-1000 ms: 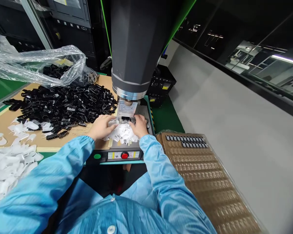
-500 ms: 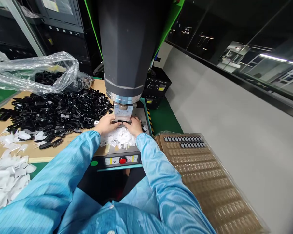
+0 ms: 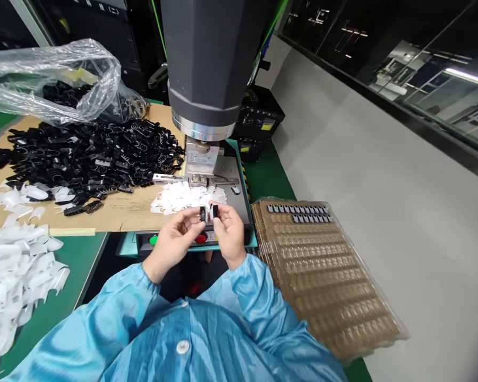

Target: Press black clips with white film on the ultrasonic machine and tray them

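My left hand pinches a small black plastic part with a white face. Opposite it, my right hand grips another small black plastic part between thumb and fingers. Both parts are held side by side in front of the machine, with a narrow gap between them. Just beyond my fingers, thin white curved pieces lie in a loose heap on the machine base. Behind that heap is a metal fixture, under the metal head of the press.
Black plastic parts are piled on cardboard at left, with a clear plastic bag behind. More white pieces lie nearer me. At right, a brown moulded tray holds several finished-looking parts. A red button is on the base front.
Both hands have come back toward me from the fixture under the press head, each now with a small black part. The fixture is now uncovered. The view has tilted downward.
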Tool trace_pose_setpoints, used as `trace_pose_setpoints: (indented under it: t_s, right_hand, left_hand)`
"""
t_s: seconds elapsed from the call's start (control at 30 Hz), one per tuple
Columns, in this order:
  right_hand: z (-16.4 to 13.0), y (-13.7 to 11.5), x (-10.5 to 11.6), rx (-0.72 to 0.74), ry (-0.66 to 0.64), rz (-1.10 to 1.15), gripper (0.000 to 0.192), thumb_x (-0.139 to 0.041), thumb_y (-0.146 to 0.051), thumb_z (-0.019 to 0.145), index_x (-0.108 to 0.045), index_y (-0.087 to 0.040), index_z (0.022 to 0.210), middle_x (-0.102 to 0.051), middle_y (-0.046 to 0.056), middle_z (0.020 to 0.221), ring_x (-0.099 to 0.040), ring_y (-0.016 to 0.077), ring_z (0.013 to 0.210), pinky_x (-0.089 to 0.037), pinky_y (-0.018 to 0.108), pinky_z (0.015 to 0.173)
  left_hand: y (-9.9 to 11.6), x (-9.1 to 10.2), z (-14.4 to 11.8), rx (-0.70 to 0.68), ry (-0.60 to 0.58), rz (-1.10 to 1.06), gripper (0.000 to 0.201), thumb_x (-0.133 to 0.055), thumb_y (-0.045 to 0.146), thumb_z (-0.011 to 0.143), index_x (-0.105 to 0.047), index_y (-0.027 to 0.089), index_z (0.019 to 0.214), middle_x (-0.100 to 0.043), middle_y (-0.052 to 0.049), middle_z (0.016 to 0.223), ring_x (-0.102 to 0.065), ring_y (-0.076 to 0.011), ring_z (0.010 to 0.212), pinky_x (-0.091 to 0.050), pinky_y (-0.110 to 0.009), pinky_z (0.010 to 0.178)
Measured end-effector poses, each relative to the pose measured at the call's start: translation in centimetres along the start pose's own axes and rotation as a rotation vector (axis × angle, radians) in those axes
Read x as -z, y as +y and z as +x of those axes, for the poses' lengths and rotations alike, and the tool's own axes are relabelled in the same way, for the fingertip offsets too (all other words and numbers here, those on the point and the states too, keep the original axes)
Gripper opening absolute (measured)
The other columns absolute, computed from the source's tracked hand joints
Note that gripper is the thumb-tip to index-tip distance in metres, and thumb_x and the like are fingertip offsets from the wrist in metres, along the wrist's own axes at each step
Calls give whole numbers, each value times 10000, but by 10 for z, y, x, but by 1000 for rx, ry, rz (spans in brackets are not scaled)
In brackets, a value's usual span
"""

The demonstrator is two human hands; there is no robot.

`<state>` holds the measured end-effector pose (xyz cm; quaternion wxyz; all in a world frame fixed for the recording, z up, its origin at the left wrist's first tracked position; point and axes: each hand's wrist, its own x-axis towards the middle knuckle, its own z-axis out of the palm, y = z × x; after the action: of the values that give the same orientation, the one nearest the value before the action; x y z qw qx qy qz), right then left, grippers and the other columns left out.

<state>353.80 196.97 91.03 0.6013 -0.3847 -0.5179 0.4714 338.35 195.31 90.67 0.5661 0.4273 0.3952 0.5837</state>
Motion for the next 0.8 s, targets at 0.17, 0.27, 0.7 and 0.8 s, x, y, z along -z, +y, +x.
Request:
trace_pose_setpoints:
  t_s: [0.17,0.27,0.7,0.8]
  right_hand:
    - [-22,-13,-1,25,-7,-39,325,-732,-317,964,-690,-226,1273,-743,122,1371,-716,247,1270,-581,445,1146]
    - [-24,-15,0,33,-20,-46,345,-737,-336,968,-690,-228,1293,-735,122,1382,-708,249,1281,-565,455,1171]
    - [-28,-16,-7,-40,37,118,348,-702,-411,1020,-650,-247,1323,-753,102,1314,-743,207,1044,-621,415,995]
    - [-27,-19,-9,-135,49,232,400,-649,-392,1029,-631,-249,1403,-765,87,1262,-725,195,999,-617,378,921]
  left_hand:
    - [-1,-3,-16,-11,-57,-38,464,-899,360,851,-736,199,1254,-787,-73,1032,-730,-165,873,-620,-298,814]
    - [1,-1,-19,-13,-62,-40,451,-894,357,857,-735,194,1246,-787,-64,976,-732,-161,837,-627,-302,810]
    - [9,5,-17,176,-57,-347,320,-883,335,881,-717,204,1121,-774,-63,1100,-740,-138,849,-638,-245,778]
    - [13,10,-16,289,-90,-477,309,-836,327,914,-726,193,1170,-757,-99,1210,-754,-164,899,-655,-262,781]
